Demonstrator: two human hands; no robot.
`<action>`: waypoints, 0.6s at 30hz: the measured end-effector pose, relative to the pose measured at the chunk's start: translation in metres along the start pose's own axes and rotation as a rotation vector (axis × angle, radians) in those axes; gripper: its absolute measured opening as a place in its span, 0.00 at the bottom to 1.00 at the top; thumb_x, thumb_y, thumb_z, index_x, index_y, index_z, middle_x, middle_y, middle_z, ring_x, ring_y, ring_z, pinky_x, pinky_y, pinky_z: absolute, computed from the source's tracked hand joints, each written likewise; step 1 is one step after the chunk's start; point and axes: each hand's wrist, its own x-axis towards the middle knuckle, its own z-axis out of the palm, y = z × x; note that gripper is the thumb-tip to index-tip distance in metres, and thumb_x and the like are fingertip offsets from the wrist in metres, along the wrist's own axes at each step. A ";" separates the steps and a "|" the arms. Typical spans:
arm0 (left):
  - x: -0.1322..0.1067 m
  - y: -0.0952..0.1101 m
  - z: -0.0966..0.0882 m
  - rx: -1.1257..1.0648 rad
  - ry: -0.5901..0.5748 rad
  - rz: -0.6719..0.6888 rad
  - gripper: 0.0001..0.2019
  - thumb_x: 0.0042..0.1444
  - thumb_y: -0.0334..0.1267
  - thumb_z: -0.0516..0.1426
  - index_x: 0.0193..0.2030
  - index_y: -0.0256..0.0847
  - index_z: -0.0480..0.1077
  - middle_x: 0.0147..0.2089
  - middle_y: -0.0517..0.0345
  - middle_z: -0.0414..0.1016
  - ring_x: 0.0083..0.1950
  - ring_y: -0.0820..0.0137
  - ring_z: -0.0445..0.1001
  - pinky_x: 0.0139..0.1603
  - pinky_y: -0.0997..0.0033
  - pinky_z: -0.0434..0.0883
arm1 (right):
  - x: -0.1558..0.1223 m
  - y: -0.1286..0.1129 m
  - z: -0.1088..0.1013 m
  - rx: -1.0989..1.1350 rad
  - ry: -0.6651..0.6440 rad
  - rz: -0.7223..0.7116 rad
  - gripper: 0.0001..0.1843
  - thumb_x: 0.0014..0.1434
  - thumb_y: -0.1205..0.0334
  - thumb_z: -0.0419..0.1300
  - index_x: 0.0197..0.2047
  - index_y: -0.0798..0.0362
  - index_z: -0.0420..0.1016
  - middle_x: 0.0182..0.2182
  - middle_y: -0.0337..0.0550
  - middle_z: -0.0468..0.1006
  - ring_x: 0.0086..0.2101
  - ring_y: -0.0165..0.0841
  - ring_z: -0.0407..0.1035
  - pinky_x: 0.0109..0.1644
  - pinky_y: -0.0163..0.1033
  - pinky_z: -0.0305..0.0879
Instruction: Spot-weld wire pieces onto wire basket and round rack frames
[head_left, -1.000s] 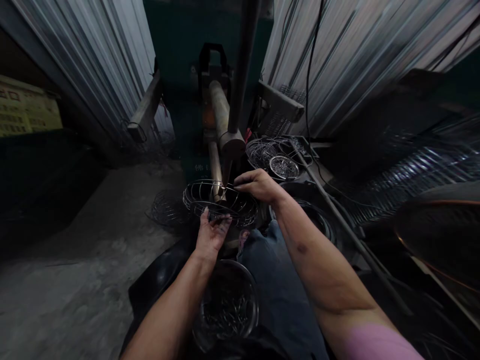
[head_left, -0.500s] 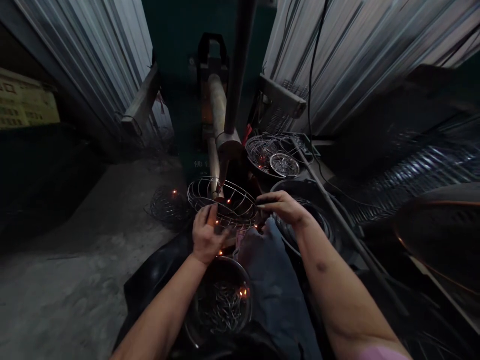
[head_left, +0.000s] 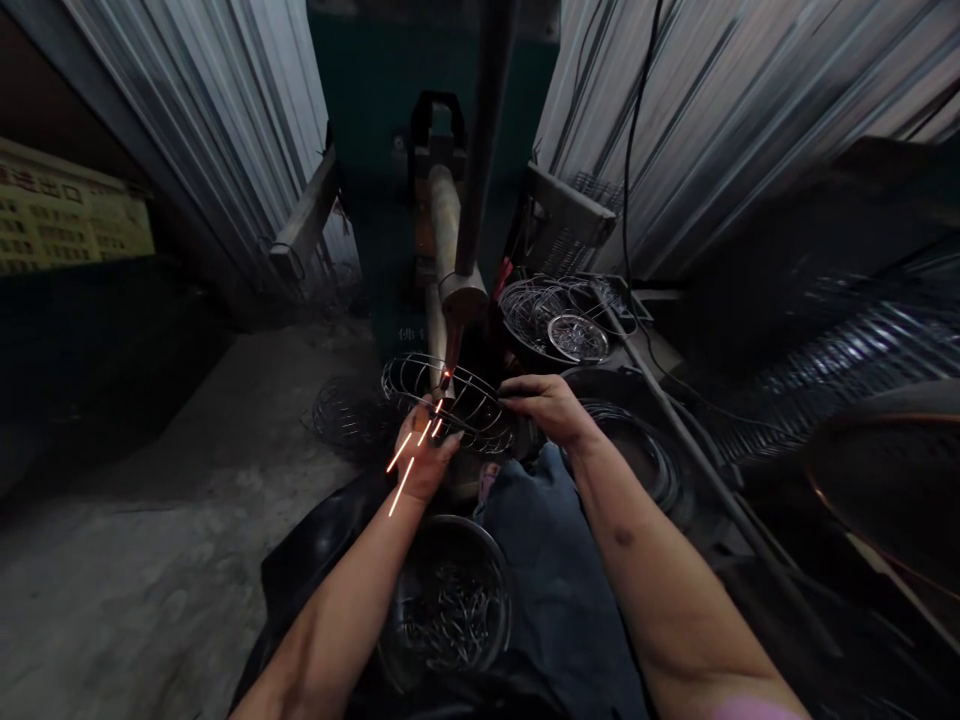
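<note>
A round wire basket [head_left: 486, 432] is tilted at the tip of a spot welder's copper-coloured electrode [head_left: 452, 345]. Bright sparks fly down from the contact point across my left hand [head_left: 426, 458]. That hand grips the basket's near left side, its thumb pointing right; sparks and wires partly cover the fingers. On the right, my right hand [head_left: 546, 405] pinches the rim between thumb and fingers. Below my left wrist, a metal bowl [head_left: 504, 570] holds many small bent wire pieces [head_left: 454, 615].
Right of the welder stand a pan of wire rings [head_left: 525, 300] with a small dish [head_left: 577, 337], and a tub of coiled wire [head_left: 637, 450]. A long bar [head_left: 697, 460] runs alongside. Another wire basket [head_left: 337, 415] lies on the floor at left. A yellow crate [head_left: 71, 215] is farther left.
My left hand has moved up and right, closer to the electrode. My right hand has shifted slightly left with the rim. Scattered glowing specks have given way to fresh spark streaks.
</note>
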 end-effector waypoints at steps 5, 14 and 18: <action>0.002 -0.003 0.001 0.029 -0.012 0.028 0.32 0.27 0.25 0.71 0.45 0.46 0.75 0.53 0.53 0.72 0.61 0.57 0.65 0.67 0.62 0.54 | -0.003 0.001 0.000 0.012 0.008 0.000 0.17 0.32 0.57 0.72 0.28 0.54 0.81 0.25 0.39 0.78 0.27 0.32 0.70 0.36 0.40 0.67; -0.016 0.014 -0.009 -0.124 0.116 -0.092 0.33 0.25 0.18 0.69 0.44 0.42 0.75 0.50 0.52 0.74 0.59 0.58 0.67 0.64 0.65 0.59 | -0.016 -0.027 0.024 -0.199 -0.130 -0.076 0.15 0.44 0.54 0.67 0.34 0.54 0.81 0.27 0.41 0.78 0.30 0.34 0.71 0.38 0.41 0.67; -0.021 0.023 -0.021 -0.116 0.152 -0.055 0.31 0.25 0.18 0.69 0.42 0.42 0.75 0.51 0.51 0.74 0.59 0.58 0.68 0.63 0.66 0.60 | -0.041 -0.034 0.038 -0.480 0.184 -0.263 0.15 0.46 0.51 0.66 0.35 0.52 0.80 0.33 0.45 0.79 0.40 0.41 0.71 0.45 0.44 0.65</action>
